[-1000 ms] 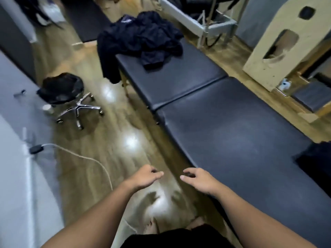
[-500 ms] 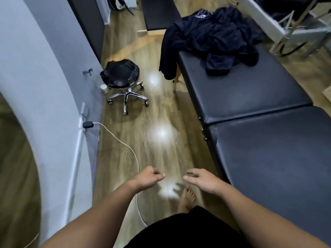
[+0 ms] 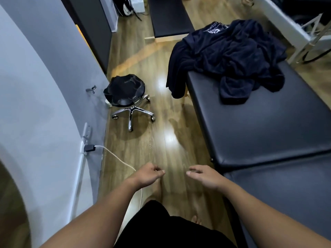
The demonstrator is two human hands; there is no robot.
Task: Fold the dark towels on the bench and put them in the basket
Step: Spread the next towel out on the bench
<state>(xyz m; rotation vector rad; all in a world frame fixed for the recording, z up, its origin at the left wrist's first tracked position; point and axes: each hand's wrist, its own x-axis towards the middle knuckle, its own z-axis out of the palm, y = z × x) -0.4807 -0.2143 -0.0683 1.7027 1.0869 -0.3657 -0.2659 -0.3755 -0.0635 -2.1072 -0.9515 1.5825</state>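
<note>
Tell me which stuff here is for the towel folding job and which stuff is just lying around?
For the job:
- dark towels, heaped at the far end
- bench
- left hand and right hand, both holding nothing

Just lying around:
- rolling stool with dark cloth on it
- charger and white cable at the wall

No basket in view.

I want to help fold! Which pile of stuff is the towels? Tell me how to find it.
Find the long black padded bench on the right side of the room. At its far end lies a crumpled heap of dark navy towels, one corner hanging over the edge. The black cloth nearby sits on a wheeled stool, not the bench.
</note>
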